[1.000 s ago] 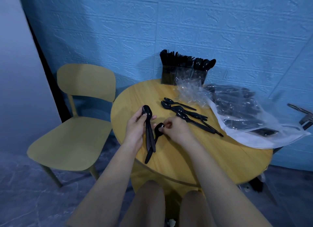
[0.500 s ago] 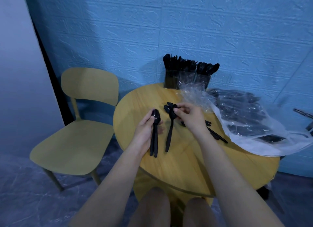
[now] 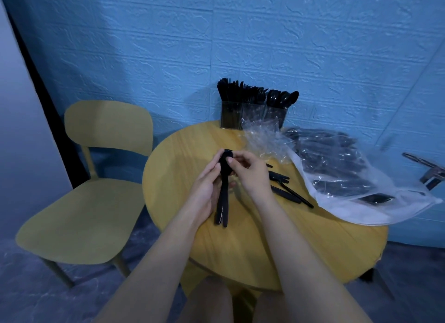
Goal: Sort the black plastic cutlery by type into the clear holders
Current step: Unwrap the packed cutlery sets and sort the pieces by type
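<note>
Over the round wooden table [image 3: 260, 255], my left hand [image 3: 206, 190] grips a small stack of black spoons [image 3: 223, 197], bowls up and handles hanging down. My right hand [image 3: 250, 172] pinches the bowl end of the same stack from the right. More loose black spoons [image 3: 286, 190] lie on the table just right of my hands. At the table's far edge stand the clear holders [image 3: 252, 113], side by side and full of black cutlery, with spoons in the right one.
A crumpled clear wrapper [image 3: 265, 142] lies in front of the holders. A large plastic bag [image 3: 349, 178] of wrapped black cutlery covers the table's right side. A yellow chair [image 3: 91, 197] stands to the left. The blue wall is close behind.
My right hand has brought its single spoon left and joined it to the stack in my left hand. Both hands now meet at the bowls.
</note>
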The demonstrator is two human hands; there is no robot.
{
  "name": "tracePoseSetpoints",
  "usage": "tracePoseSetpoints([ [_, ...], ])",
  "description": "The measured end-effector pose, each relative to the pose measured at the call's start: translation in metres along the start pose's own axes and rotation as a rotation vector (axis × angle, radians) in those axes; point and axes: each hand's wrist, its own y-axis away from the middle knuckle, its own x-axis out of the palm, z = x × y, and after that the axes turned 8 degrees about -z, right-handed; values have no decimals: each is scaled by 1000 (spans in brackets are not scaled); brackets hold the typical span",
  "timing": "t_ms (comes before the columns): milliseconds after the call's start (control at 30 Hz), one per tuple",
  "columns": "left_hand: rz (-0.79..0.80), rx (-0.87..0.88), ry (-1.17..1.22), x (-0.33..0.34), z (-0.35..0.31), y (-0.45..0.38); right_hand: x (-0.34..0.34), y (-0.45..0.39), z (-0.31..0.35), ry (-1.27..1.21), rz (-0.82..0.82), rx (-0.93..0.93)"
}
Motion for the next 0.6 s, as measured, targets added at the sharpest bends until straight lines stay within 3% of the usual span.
tracePoseSetpoints([
  [100,24,-15,-79,-2,4,3,-6,-5,3,-108,-25,29],
  [300,35,7,-327,-4,10,6,-20,-25,7,9,-135,-61],
  [600,49,-122,-167,-11,9,3,-33,-25,5,86,9,-73],
])
